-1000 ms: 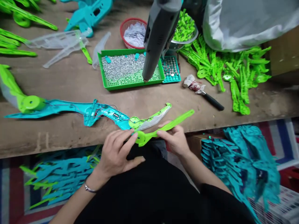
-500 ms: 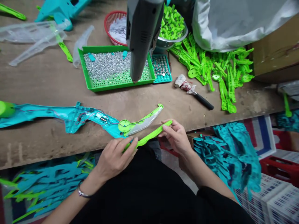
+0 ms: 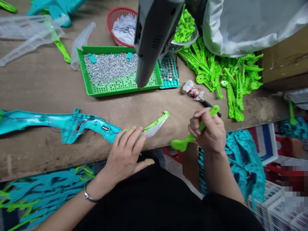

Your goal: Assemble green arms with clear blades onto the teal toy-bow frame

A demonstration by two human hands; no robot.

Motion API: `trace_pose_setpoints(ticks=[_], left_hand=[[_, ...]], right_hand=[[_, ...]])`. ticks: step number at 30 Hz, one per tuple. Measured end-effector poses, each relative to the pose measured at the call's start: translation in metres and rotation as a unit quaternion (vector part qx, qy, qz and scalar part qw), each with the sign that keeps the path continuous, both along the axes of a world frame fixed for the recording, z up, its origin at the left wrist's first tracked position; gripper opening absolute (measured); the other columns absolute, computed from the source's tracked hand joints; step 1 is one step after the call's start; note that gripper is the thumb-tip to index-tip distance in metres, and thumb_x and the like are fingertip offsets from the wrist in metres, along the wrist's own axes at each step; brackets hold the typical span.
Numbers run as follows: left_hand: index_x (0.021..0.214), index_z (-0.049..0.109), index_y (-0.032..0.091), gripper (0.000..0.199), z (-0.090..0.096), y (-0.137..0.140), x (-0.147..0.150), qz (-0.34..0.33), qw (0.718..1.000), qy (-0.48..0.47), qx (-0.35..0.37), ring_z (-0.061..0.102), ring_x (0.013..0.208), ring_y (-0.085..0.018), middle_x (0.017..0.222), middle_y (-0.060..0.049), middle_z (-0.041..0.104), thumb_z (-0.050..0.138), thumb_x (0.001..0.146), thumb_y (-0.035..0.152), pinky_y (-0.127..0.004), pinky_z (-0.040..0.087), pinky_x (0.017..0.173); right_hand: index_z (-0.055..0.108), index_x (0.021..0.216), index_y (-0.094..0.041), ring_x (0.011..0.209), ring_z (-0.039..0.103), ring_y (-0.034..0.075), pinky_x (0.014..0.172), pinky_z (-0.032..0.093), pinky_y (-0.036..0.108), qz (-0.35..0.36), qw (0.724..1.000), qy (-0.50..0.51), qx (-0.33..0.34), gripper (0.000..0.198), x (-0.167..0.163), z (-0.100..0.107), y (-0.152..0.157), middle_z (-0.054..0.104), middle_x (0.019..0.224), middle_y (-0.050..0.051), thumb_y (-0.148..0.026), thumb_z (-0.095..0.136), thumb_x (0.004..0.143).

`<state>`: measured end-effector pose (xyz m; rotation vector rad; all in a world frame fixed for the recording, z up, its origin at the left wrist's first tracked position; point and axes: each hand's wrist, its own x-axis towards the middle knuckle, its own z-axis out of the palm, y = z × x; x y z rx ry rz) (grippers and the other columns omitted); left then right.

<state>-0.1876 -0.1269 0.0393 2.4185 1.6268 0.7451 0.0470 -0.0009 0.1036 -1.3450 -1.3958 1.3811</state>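
1. The right hand [image 3: 209,132] is closed round a green strip [image 3: 192,138], held off the front edge of the tabletop [image 3: 48,89]; the strip's round end points down-left, its other end sticks out above the fist.
2. The left hand [image 3: 126,155] lies flat with fingers spread on the teal toy body [image 3: 72,125], covering the joint where a green-and-clear tip [image 3: 156,123] runs off to the right.
3. A grey tool [image 3: 154,38] hangs over a green tray [image 3: 115,89] of screws.
4. More green parts [image 3: 228,77] are piled at the right; a black-handled tool [image 3: 207,103] lies just behind the right hand.
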Motion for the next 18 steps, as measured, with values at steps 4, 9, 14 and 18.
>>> trace_pose_setpoints(ticks=[4,9,14,18], left_hand=[[0.135,0.053,0.007,0.069,-0.008,0.007,0.007,0.018,0.998,0.040,-0.034,0.050,0.131,-0.039,0.141,-0.023,0.055,0.061,0.088,0.057,-0.056,0.038,0.109],[0.130,0.058,0.009,0.048,-0.018,0.010,0.011,0.031,0.999,0.044,-0.006,0.057,0.122,-0.035,0.133,-0.018,0.063,0.063,0.092,0.038,-0.053,0.039,0.107],[0.126,0.061,0.010,0.039,-0.024,0.011,0.010,0.035,0.999,0.027,0.022,0.061,0.115,-0.034,0.127,-0.016,0.067,0.062,0.091,0.026,-0.053,0.041,0.103],[0.128,0.061,0.010,0.039,-0.025,0.012,0.011,0.037,0.998,0.024,0.034,0.061,0.115,-0.034,0.129,-0.016,0.066,0.060,0.092,0.025,-0.053,0.041,0.103]], right_hand=[[0.071,0.090,-0.028,0.074,0.062,0.018,0.070,0.048,0.033,0.213,0.924,-0.277,0.157,0.008,-0.007,0.009,0.017,0.069,0.083,0.003,-0.029,0.063,0.088],[0.071,0.097,-0.021,0.085,0.064,0.021,0.076,0.045,0.031,0.348,0.802,-0.451,0.178,0.022,-0.021,-0.010,0.036,0.071,0.092,0.006,-0.018,0.053,0.084],[0.069,0.094,-0.018,0.080,0.063,0.021,0.070,0.040,0.029,0.341,0.764,-0.520,0.171,0.021,-0.012,-0.017,0.062,0.070,0.092,0.007,-0.020,0.054,0.080],[0.067,0.093,-0.017,0.085,0.062,0.022,0.073,0.040,0.030,0.203,0.766,-0.568,0.221,0.020,0.006,-0.014,0.091,0.069,0.096,0.011,-0.019,0.051,0.083]])
